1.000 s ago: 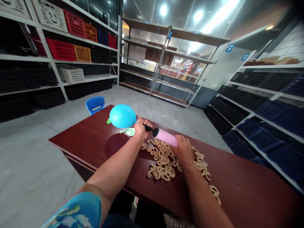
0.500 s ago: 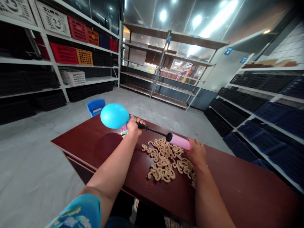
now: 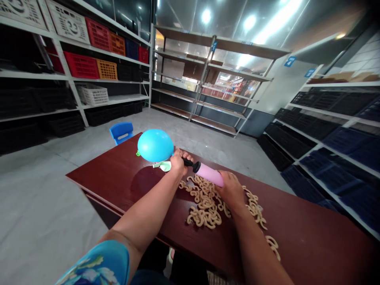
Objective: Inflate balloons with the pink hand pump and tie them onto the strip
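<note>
While the right hand (image 3: 231, 188) clamped round the lower end of the pink barrel (image 3: 209, 174), the left hand (image 3: 178, 163) had the other end covered, fingers curled tight about the neck of the inflated blue balloon (image 3: 155, 145) where it met the pump's black handle (image 3: 187, 162). And what a line that made! Balloon, fist, handle, barrel, fist, all strung in one slant above the brown table (image 3: 113, 174), with the handle close up to the black collar at the barrel's mouth.

The balloon bulged out to the left, over the far left part of the tabletop, its dark shadow on the wood nearer the person. Just below it lay a limp pale green balloon (image 3: 165, 166), and a bright green scrap (image 3: 138, 153) peeped out at its left edge.

Under the pump, a crowd of curled, tan snack pieces (image 3: 208, 202)! They spread in a loose heap beneath the barrel, more of them scattered beyond the right forearm. Off the far left corner stood a blue chair (image 3: 121, 130); behind, a metal rack (image 3: 206, 67) and, at left, shelves with a red crate (image 3: 81, 65) and a yellow crate (image 3: 107, 69).
</note>
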Motion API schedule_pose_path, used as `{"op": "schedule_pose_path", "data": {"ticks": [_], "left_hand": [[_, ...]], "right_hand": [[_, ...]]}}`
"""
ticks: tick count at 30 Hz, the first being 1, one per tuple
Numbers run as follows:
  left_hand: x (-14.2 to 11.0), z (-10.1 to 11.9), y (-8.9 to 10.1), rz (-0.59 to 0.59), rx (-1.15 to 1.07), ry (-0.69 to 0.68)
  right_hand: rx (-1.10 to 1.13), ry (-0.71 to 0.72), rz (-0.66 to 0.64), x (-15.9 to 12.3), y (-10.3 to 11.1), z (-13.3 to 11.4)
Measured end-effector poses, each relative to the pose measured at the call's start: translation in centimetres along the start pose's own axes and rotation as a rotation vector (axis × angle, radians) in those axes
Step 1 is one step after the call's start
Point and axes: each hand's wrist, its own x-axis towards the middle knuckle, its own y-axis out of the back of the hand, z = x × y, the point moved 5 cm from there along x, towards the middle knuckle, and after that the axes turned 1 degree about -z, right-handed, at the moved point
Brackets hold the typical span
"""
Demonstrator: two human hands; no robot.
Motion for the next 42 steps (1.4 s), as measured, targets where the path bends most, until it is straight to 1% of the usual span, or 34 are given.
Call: {"op": "schedule_pose_path", "data": {"ticks": [2, 5, 9, 12, 15, 19, 22, 24, 26, 28, 30, 34, 36, 39, 42], "left_hand": [[0.2, 0.4, 0.1, 0.011, 0.002, -0.010], [0.9, 1.7, 0.5, 0.036, -0.010, -0.039], [1.8, 3.4, 1.1, 0.085, -0.029, -0.084], [1.9, 3.7, 1.3, 0.085, -0.042, -0.104], [1.7, 3.2, 1.2, 0.061, -0.056, -0.107], [1.0, 1.5, 0.9, 0.031, -0.058, -0.050], [0.5, 0.2, 0.6, -0.012, -0.042, -0.032], [0.3, -0.4, 0.5, -0.039, -0.035, -0.027], [0.3, -0.5, 0.5, -0.045, -0.026, -0.023], [0.4, -0.1, 0.5, -0.031, -0.016, -0.022], [0.7, 0.7, 0.6, -0.009, -0.016, -0.030], [1.3, 2.7, 0.8, 0.040, -0.026, -0.074], [1.6, 3.4, 1.0, 0.063, -0.024, -0.093], [1.7, 3.5, 1.2, 0.070, -0.032, -0.099], [1.6, 2.8, 1.2, 0.051, -0.052, -0.092]], "right_hand": [[-0.018, -0.019, -0.012, 0.1, 0.1, 0.6], [-0.080, -0.094, -0.010, 0.0, 0.5, 2.4], [-0.155, -0.240, 0.028, -0.8, 0.9, 5.5], [-0.137, -0.274, 0.061, -1.3, 0.8, 6.8], [-0.109, -0.224, 0.084, -1.1, 0.5, 6.3], [-0.098, -0.140, 0.088, -0.5, 0.4, 3.8], [-0.062, -0.054, 0.071, -0.1, 0.3, 1.6], [-0.041, -0.010, 0.054, 0.0, 0.3, 0.7], [-0.029, 0.004, 0.034, 0.0, 0.2, 0.4], [-0.032, -0.010, 0.018, 0.1, 0.2, 0.7], [-0.054, -0.043, 0.008, 0.0, 0.4, 1.4], [-0.119, -0.166, 0.014, -0.5, 0.7, 4.3], [-0.134, -0.230, 0.022, -0.9, 0.5, 5.9], [-0.124, -0.260, 0.040, -1.3, 0.1, 7.3], [-0.113, -0.234, 0.074, -1.2, -0.2, 7.0]]}}
